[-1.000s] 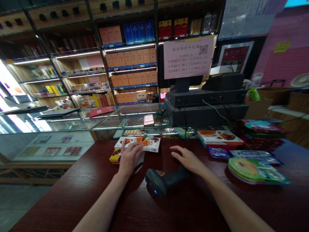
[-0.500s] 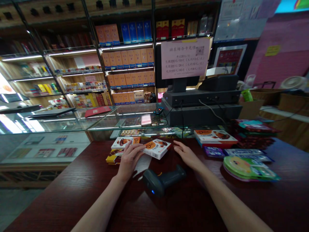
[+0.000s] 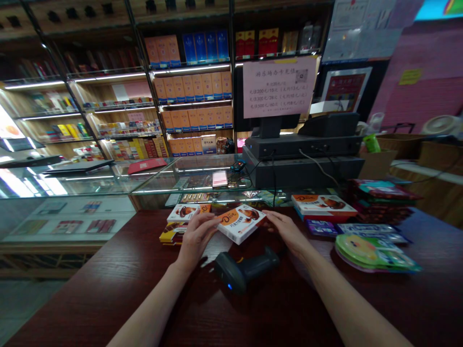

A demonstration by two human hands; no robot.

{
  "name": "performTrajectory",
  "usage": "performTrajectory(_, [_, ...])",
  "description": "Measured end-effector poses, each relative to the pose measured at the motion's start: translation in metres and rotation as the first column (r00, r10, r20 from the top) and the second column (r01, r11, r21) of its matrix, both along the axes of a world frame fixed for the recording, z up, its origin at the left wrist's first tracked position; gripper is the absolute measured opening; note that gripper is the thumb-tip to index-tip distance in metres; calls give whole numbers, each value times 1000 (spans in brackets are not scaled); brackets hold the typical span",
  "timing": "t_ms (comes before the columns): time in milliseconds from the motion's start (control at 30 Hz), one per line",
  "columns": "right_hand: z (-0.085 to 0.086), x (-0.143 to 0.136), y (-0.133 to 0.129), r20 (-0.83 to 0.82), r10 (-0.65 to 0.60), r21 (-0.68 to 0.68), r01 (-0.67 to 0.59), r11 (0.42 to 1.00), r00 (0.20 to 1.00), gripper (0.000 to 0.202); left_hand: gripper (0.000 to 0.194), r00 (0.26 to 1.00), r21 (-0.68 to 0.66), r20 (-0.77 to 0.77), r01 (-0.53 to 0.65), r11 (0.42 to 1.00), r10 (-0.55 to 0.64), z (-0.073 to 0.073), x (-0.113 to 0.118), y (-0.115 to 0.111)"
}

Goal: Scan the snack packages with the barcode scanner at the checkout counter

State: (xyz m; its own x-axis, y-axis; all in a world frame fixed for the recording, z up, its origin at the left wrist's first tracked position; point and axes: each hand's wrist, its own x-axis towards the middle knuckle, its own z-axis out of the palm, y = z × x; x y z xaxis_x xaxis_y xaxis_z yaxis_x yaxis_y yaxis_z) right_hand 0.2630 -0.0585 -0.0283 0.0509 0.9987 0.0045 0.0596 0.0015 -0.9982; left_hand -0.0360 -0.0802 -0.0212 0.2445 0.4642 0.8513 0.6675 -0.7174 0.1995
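Note:
A white and orange Dove box [image 3: 241, 222] is held between my two hands above the dark wooden counter. My left hand [image 3: 197, 237] grips its left end, and the fingers of my right hand [image 3: 285, 230] are on its right corner. Just below the box lies a dark handheld scanner [image 3: 246, 271] with a small blue light. Left of my left hand, another Dove box [image 3: 188, 212] sits over yellow and brown packs [image 3: 172, 233].
On the right are stacked Dove boxes [image 3: 323, 206], purple and blue packets [image 3: 372, 231], green round packs [image 3: 374, 252] and dark red bags [image 3: 383, 200]. Behind stand a monitor base with a dark box [image 3: 307, 168] and a glass display case [image 3: 188, 168].
My right hand has come in to the left and now touches the Dove box. The box has shifted slightly right and towards me, appearing larger.

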Motion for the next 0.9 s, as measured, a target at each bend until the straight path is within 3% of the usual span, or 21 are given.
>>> performTrajectory(467, [13,-10,-8,-15,6,52,-5,999,1000,41,26,983,-102,98,-146,984,156,-3,-8,8])
performTrajectory(700, [15,-12,-11,-16,1,64,0,998,1000,41,40,968,-294,229,-29,955,99,-1,-8,7])
performTrajectory(900, [14,-12,-10,8,-3,71,3,997,1000,49,79,969,-397,247,80,914,23,-3,-10,8])
